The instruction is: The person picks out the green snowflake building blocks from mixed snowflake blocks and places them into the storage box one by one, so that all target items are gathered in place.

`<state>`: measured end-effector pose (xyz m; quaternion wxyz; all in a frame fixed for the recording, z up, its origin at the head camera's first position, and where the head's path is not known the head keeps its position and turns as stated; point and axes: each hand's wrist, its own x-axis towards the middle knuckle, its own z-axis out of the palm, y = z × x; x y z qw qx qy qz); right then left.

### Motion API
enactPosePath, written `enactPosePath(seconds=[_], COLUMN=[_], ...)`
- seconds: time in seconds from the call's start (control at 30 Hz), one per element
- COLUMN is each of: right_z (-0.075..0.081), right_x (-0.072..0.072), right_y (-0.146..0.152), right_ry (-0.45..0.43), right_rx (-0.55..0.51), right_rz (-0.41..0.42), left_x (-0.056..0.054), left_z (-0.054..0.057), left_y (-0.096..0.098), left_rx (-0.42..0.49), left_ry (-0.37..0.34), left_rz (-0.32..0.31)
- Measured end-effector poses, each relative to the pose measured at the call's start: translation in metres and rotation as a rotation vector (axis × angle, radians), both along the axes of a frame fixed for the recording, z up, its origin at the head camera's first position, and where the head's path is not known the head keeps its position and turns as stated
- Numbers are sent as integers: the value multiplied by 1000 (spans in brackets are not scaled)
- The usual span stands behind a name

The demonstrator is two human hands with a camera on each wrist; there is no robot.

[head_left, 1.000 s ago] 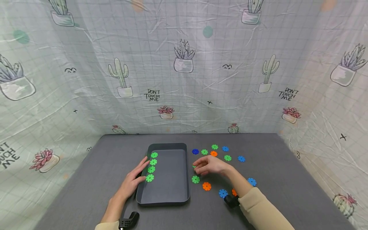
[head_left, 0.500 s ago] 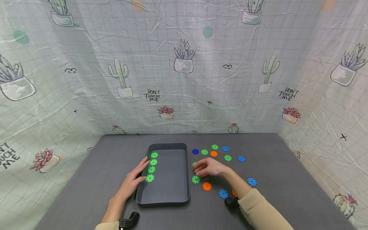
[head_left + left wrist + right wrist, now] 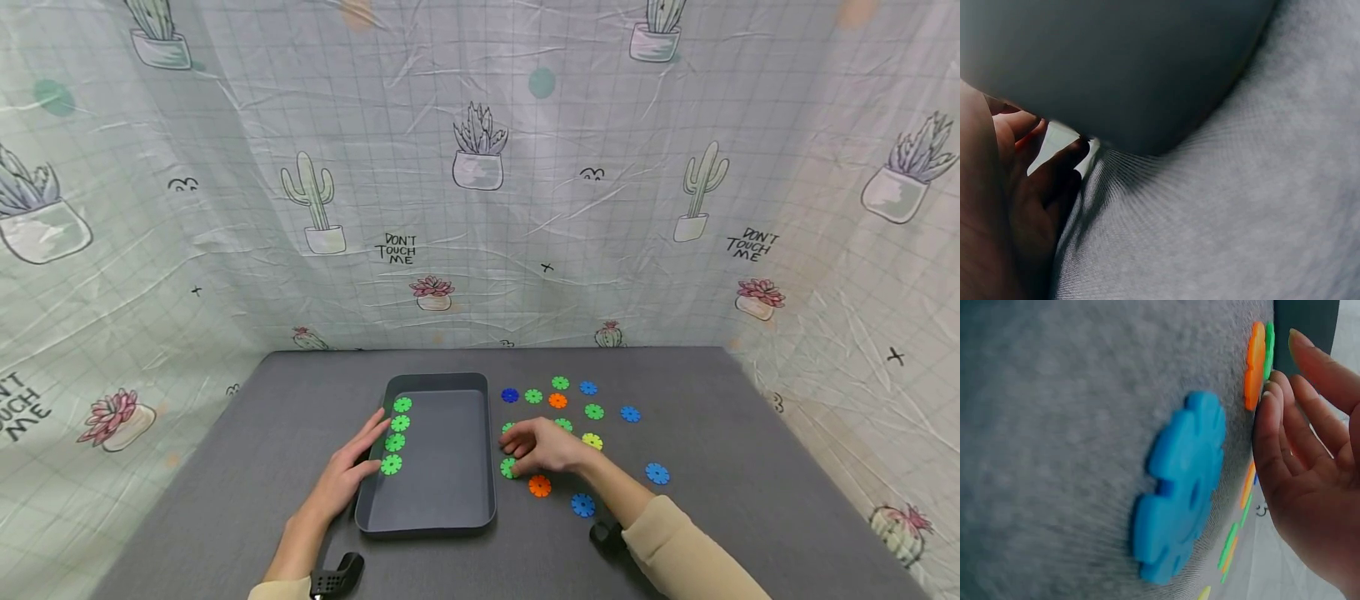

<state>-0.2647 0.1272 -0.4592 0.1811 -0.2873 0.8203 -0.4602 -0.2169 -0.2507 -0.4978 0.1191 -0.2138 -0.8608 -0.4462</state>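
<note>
A dark grey tray (image 3: 442,492) holds a column of several green notched discs (image 3: 395,442) along its left side. My left hand (image 3: 348,471) rests on the tray's left rim with its fingers extended; the left wrist view shows its fingers at the tray's underside edge. My right hand (image 3: 543,444) is low over the table right of the tray, thumb and fingers apart. Its fingertips are right at a loose green disc (image 3: 507,468), partly covered by the hand. Another green disc (image 3: 507,428) lies just beyond the fingers. An orange disc (image 3: 540,486) is close below the hand.
Several more discs lie scattered on the right of the grey table: a blue disc (image 3: 582,505), another blue disc (image 3: 657,473), a yellow disc (image 3: 592,441) and a dark blue disc (image 3: 510,396). A printed curtain (image 3: 480,250) hangs behind the table.
My right hand has shifted slightly toward the nearer green disc, now overlapping it. A yellow and a green disc have come into view behind the hand. The left hand stays put.
</note>
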Motion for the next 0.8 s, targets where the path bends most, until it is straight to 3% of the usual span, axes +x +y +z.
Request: enactPosePath(seconds=[0.8], right_z=[-1], right_x=[6], right_y=[-8], right_ry=[139], right_rx=[85], right_rz=[25], left_x=[0], left_z=[-2], left_y=[0], left_rx=[-1], left_ry=[2], left_rz=[2])
